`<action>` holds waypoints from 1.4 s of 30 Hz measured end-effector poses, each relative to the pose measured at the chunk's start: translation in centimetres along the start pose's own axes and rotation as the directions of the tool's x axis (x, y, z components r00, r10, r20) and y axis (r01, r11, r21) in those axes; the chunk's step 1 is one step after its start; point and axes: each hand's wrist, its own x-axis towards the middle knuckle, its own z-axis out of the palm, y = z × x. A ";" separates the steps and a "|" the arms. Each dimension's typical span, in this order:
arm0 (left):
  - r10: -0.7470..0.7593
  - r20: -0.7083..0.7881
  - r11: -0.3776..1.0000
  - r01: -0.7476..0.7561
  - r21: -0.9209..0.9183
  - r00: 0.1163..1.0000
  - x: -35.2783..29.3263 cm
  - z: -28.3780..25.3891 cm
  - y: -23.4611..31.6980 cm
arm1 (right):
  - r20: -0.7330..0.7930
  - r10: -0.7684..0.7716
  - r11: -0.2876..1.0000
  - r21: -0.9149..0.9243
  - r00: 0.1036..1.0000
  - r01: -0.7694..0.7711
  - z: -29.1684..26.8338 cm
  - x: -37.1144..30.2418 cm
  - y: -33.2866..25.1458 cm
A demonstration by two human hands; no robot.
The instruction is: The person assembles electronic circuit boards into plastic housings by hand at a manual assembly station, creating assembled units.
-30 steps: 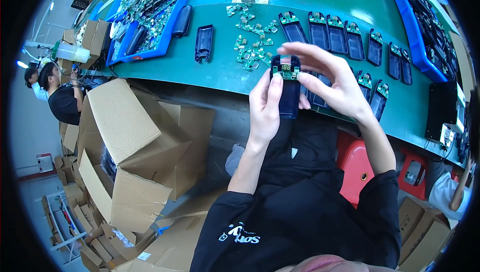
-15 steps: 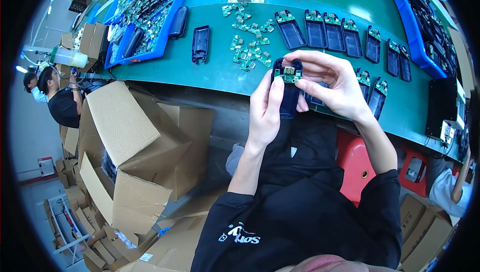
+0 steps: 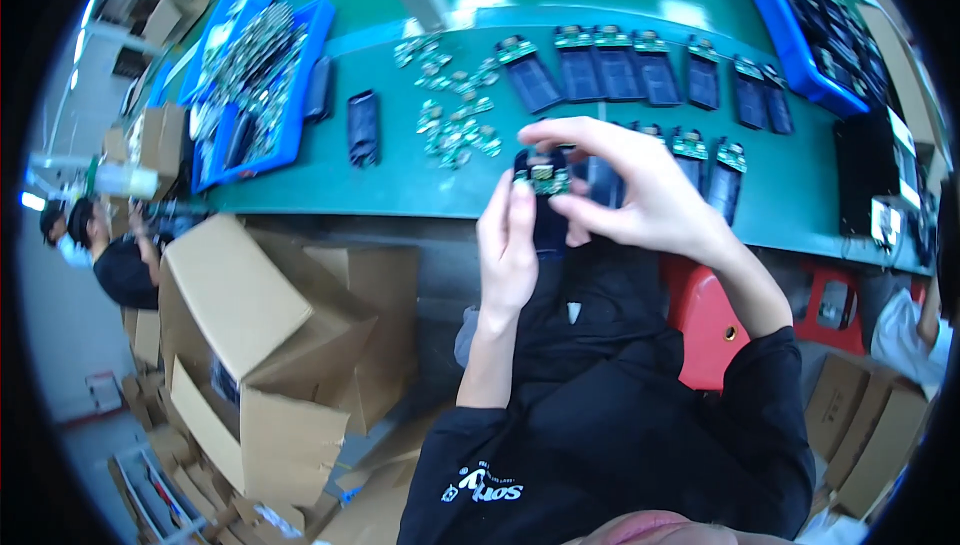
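Observation:
My left hand [image 3: 508,267] is closed round a dark plastic housing [image 3: 551,231], its thumb on the face by a small green circuit board [image 3: 546,183]. The board lies at the housing's top end and bears a little display. My right hand [image 3: 645,190] curls round the same end, forefinger over the top edge and thumb beside the board's right side. Some of its fingers are hidden behind the housing. Beyond my hands lie loose green circuit boards [image 3: 458,135] and a row of dark housings with boards [image 3: 580,70]. A separate dark housing [image 3: 363,130] rests farther left.
A blue bin [image 3: 318,65] heaped with circuit boards stands at the left of the green table [image 3: 330,195]. Another blue bin [image 3: 785,40] holds dark housings at the right, near a black box [image 3: 868,175]. Open cardboard boxes [image 3: 240,275] and a red stool [image 3: 705,330] stand below the table edge.
The view has shifted and is blurred. Both hands still hold the housing; my right forefinger now reaches farther over its top end.

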 end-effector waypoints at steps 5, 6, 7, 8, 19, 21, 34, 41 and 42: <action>0.065 0.112 0.987 -0.081 0.139 0.992 -0.5 1.2 -0.2 | 0.000 -0.246 0.871 -0.438 0.969 0.221 -1.6 -2.2 -0.1; 0.037 0.131 0.993 -0.051 0.105 0.991 -0.5 1.6 -0.2 | 0.016 -0.275 0.848 -0.466 0.961 0.251 -1.8 -2.5 0.0; 0.009 0.149 0.997 -0.020 0.073 0.989 -0.4 2.0 -0.1 | 0.013 -0.270 0.849 -0.469 0.963 0.244 -2.1 -2.9 0.0; -0.018 0.165 0.999 0.011 0.042 0.986 -0.4 2.2 -0.2 | -0.017 -0.229 0.884 -0.422 0.973 0.200 -2.5 -3.2 -0.2; -0.124 0.221 0.990 0.136 -0.040 0.967 -0.1 4.4 -0.7 | -0.146 0.026 1.000 0.014 0.989 -0.024 -4.1 -5.9 1.3; -0.125 0.223 0.992 0.129 -0.007 0.967 -0.1 4.4 -0.8 | -0.156 0.012 1.000 -0.019 0.988 -0.015 -4.0 -5.9 1.4; -0.155 0.285 0.985 0.171 -0.030 0.946 0.3 4.0 -1.5 | -0.169 0.045 0.999 -0.015 0.985 -0.048 -4.0 -6.5 2.2; -0.208 0.276 0.958 0.252 -0.135 0.938 0.3 4.1 -2.0 | -0.174 -0.037 0.988 -0.151 0.984 0.010 -3.9 -6.1 1.5; -0.205 0.284 0.959 0.250 -0.134 0.937 0.4 4.1 -1.9 | -0.174 -0.051 0.985 -0.171 0.983 0.021 -3.9 -6.1 1.5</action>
